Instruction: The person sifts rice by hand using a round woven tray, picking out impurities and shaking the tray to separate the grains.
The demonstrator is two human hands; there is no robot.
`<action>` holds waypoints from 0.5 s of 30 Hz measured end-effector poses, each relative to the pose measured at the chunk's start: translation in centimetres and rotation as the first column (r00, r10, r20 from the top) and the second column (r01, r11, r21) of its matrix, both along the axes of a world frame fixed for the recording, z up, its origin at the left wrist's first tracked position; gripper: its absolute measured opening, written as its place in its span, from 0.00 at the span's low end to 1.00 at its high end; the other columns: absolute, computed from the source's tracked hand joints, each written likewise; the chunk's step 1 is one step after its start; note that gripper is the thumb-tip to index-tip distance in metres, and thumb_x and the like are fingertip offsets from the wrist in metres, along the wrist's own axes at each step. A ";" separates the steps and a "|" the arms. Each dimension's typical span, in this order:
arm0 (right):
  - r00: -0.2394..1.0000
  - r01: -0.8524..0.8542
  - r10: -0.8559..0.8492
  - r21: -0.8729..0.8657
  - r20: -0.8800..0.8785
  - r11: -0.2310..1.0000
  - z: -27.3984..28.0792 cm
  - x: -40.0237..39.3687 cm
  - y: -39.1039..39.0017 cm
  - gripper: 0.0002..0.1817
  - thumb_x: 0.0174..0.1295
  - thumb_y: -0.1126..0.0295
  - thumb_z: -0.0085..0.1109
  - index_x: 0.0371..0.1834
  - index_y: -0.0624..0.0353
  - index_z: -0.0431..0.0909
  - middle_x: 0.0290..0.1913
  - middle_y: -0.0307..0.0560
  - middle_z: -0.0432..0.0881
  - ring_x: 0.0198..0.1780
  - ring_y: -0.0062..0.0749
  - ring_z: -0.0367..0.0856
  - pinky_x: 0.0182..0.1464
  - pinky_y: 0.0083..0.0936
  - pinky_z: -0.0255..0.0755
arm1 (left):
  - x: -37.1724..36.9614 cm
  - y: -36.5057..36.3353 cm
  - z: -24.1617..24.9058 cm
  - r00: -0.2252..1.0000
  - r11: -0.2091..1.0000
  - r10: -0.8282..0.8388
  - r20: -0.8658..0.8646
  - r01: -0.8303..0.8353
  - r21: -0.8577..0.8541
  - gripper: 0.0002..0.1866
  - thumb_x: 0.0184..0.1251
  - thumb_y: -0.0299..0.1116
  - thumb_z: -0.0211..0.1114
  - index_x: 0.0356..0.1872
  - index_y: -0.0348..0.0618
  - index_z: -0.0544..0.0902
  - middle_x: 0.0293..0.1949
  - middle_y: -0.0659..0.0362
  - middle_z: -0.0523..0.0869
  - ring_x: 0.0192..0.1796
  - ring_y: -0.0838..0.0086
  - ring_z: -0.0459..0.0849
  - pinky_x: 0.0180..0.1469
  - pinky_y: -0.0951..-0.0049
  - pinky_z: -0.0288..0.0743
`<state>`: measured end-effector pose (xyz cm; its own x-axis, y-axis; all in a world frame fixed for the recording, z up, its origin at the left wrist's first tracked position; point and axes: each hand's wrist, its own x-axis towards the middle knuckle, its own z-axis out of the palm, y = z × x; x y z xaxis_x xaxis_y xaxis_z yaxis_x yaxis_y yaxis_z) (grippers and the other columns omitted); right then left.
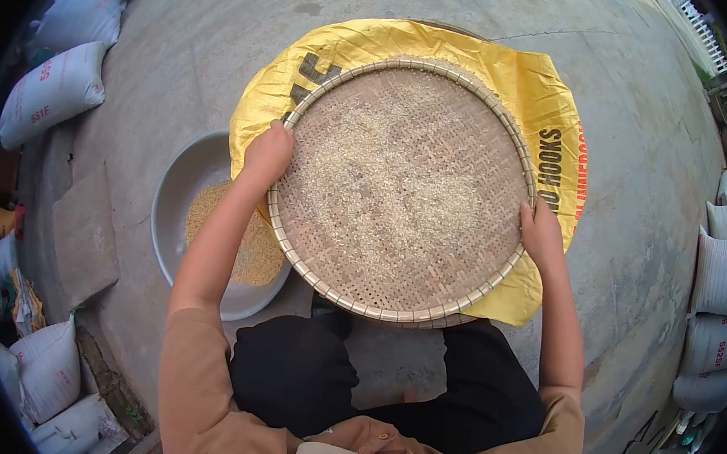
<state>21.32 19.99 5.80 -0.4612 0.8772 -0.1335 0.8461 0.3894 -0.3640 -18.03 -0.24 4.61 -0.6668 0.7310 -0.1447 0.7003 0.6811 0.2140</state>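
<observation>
A round woven bamboo winnowing basket [327, 250] is held out in front of my knees. Pale grain [384, 186] lies scattered over its middle. My left hand [268, 153] grips the rim at the left, and my right hand [543, 233] grips it at the right; the fingers of both are partly hidden under the rim. Beneath the basket a yellow sack [370, 35] with black and red print is spread out. Close to my left forearm stands a grey metal basin [172, 186] holding golden grain [254, 257], partly covered by the arm and the basket.
Full white sacks [54, 92] lie along the left side, with more white sacks [723, 272] stacked on the right. The ground is grey concrete [180, 67]. At lower left is a concrete edge with loose bags [49, 369] beside it.
</observation>
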 end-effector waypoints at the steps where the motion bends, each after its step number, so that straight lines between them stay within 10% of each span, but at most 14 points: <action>1: 1.000 0.017 -0.017 -0.043 -0.012 0.999 1.7 -0.5 1.1 0.20 0.65 0.57 0.47 0.41 0.68 0.74 0.37 0.66 0.80 0.41 0.59 0.79 0.45 0.45 0.70 | -0.1 0.0 2.8 0.999 1.000 -0.010 0.047 0.010 -0.008 0.17 0.68 0.40 0.51 0.40 0.32 0.72 0.35 0.40 0.82 0.40 0.47 0.82 0.43 0.53 0.75; 4: 0.995 0.046 -0.064 -0.222 -0.076 0.974 3.7 0.7 6.3 0.21 0.65 0.58 0.48 0.42 0.69 0.75 0.35 0.66 0.80 0.41 0.57 0.79 0.46 0.42 0.71 | -0.1 0.1 8.9 0.968 0.999 -0.047 0.245 0.046 0.012 0.19 0.67 0.39 0.50 0.43 0.28 0.72 0.36 0.37 0.82 0.40 0.47 0.82 0.45 0.55 0.75; 15: 0.997 0.047 -0.053 -0.086 -0.058 0.995 3.7 2.1 3.5 0.20 0.61 0.59 0.50 0.41 0.69 0.77 0.35 0.61 0.82 0.41 0.46 0.83 0.45 0.37 0.72 | -0.5 -2.0 -1.0 0.933 0.991 -0.062 0.354 0.014 0.136 0.20 0.67 0.42 0.52 0.47 0.31 0.73 0.39 0.40 0.82 0.43 0.50 0.82 0.47 0.58 0.73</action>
